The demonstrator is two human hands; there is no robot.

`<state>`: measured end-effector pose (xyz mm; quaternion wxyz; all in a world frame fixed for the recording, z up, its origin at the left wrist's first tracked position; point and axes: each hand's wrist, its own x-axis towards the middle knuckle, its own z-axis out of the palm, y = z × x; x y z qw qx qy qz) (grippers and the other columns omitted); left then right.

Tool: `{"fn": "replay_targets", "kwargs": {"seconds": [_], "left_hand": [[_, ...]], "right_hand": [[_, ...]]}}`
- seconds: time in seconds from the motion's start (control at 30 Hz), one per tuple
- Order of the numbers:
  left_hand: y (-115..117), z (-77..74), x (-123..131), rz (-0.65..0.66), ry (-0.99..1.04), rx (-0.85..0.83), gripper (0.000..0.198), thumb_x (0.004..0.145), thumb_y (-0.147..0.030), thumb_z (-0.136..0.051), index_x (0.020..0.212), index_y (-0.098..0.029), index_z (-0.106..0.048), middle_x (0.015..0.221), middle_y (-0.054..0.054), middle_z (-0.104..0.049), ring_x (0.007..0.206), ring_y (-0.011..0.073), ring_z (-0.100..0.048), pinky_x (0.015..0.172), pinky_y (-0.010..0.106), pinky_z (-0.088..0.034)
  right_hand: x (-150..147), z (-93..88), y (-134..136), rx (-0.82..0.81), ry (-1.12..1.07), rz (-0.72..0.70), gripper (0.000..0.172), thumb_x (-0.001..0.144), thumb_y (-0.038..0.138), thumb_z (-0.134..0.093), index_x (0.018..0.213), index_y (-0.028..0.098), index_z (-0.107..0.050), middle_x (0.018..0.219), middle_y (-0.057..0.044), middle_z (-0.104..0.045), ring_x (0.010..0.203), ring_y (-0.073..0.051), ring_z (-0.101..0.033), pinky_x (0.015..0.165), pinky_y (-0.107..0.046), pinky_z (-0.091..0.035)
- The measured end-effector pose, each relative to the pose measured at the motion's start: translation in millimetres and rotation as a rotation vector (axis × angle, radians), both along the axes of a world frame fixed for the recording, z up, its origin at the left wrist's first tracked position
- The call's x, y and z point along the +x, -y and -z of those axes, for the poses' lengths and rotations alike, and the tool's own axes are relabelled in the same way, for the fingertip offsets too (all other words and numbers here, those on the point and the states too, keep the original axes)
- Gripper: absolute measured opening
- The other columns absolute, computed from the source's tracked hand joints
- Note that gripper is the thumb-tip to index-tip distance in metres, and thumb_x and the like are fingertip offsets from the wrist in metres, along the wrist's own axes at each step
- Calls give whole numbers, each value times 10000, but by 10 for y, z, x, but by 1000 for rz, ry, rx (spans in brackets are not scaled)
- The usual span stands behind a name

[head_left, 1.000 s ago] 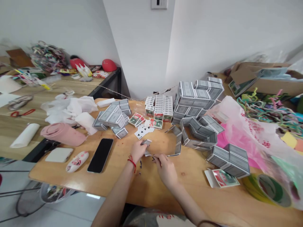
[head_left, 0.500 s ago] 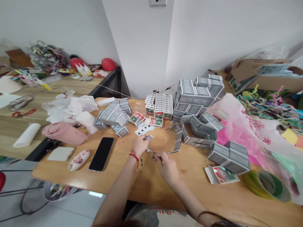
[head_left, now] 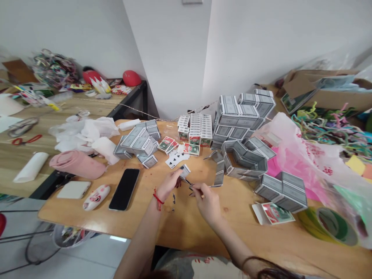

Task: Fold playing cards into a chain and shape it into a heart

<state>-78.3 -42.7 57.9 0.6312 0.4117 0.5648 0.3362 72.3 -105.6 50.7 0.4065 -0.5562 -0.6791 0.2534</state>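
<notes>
Head view: on the wooden counter (head_left: pixel 232 221), a ring of grey card packs (head_left: pixel 242 164) fills the far right side, leaving the middle bare. Above that middle, the left hand (head_left: pixel 170 186) pinches a folded playing card (head_left: pixel 185 171) lifted clear of the wood. The right hand (head_left: pixel 207 201) closes its fingertips on a thin strip (head_left: pixel 188 181) that meets the card, probably to steady it.

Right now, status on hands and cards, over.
Left hand pinches a folded card above the table. Right hand pinches a thin piece at its near edge. Card wall close right, phone left.
</notes>
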Motion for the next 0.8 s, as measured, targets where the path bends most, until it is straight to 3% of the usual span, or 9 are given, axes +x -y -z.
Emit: {"fn": "replay_targets", "kwargs": {"seconds": [0.27, 0.53, 0.8], "left_hand": [[27, 24, 81, -180, 247, -63, 363, 677, -452, -528, 850, -134, -554, 646, 11, -572, 590, 123, -559, 607, 278, -476], [14, -5, 118, -192, 158, -81, 308, 671, -432, -543, 777, -143, -547, 644, 14, -551, 559, 134, -552, 541, 292, -491], [29, -16, 108, -173, 121, -49, 330, 676, -437, -536, 792, -129, -555, 688, 29, -572, 595, 129, -550, 550, 272, -490]], "right_hand": [[22, -151, -21, -81, -158, 49, 127, 809, 257, -444, 808, 201, -558, 668, 4, -648, 575, -108, -625, 512, -182, -472], [10, -81, -18, -68, -172, 71, 173, 812, 296, -433, 791, 192, -570, 708, -20, -660, 548, -116, -628, 491, -195, -482], [16, -152, -16, -77, -182, 75, 153, 812, 281, -431, 790, 191, -553, 679, -12, -652, 548, -120, -627, 526, -204, -485]]}}
